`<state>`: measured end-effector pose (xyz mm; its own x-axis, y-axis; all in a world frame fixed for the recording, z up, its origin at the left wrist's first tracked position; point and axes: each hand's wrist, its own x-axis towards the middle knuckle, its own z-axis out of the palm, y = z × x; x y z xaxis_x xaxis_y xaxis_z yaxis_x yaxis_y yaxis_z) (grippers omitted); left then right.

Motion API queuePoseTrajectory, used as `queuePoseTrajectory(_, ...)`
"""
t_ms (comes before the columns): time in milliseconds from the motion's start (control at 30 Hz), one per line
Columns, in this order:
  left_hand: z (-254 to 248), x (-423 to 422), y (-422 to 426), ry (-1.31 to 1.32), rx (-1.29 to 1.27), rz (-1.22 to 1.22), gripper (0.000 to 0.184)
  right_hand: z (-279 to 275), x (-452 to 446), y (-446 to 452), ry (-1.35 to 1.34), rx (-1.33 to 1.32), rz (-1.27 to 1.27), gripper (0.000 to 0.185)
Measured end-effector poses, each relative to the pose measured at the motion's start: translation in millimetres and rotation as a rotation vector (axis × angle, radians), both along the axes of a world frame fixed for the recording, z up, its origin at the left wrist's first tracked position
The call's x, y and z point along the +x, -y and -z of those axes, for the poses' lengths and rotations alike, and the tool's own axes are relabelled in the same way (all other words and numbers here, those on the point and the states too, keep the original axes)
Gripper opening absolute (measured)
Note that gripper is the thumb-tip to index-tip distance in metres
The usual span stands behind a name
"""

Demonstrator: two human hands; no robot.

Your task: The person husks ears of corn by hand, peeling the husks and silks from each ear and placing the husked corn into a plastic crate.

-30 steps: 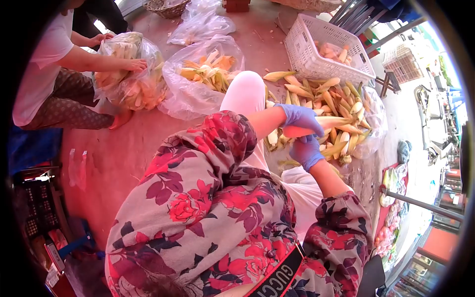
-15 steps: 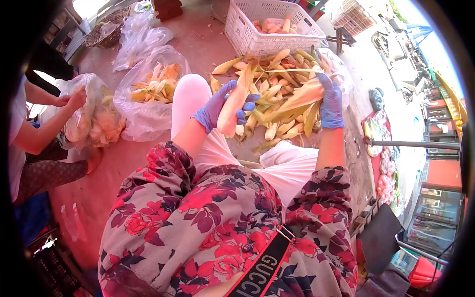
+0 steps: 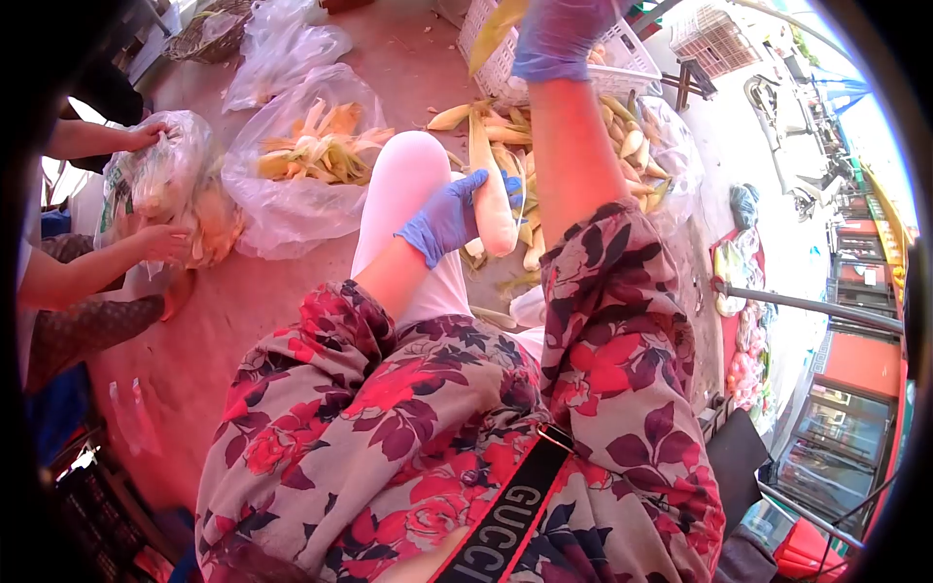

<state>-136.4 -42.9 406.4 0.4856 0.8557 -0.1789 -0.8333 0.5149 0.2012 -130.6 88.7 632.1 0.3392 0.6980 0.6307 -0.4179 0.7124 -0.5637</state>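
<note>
Corn ear, held above the near edge of a loose pile of corn, its blunt end towards the wearer. The gloved left hand is closed round it, fingertips showing on the far side. The gloved right hand is raised before the white crate, a yellowish husk leaf beside it; the upper frame edge cuts off its fingers, so whether they grip the leaf cannot be told.

Likely faults: the smooth glove may slide on the tapering ear, dropping it onto the pile, should the one-handed hold slacken. A leaf loosely carried at this height could fall into the crate and mix with its contents. The raised forearm also covers part of the pile, which invites a misjudged reach.

Compared with half a second earlier, the right hand has left the pile's right side, where it held spread husk, and risen; the left hand retains its ear, now more upright. At left, another person's lower hand now lies beside a filled plastic bag.
</note>
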Motion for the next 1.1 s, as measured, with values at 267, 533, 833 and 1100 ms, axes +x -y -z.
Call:
queuePoseTrajectory(267,14,9,-3,-0.185,0.052,-0.159,0.046,97,44,2,1.167,-0.102,0.106,0.031)
queuePoseTrajectory(533,7,25,-1,-0.914,0.456,-0.355,0.051,124,128,78,0.861,-0.734,-0.516,0.036)
queuePoseTrajectory(833,-45,14,25,-1.383,0.670,-0.455,0.039,156,155,114,0.984,-0.687,-0.376,0.033)
queuePoseTrajectory(1100,-56,28,34,-1.383,0.614,-0.633,0.026,153,178,124,0.816,-0.726,-0.386,0.017)
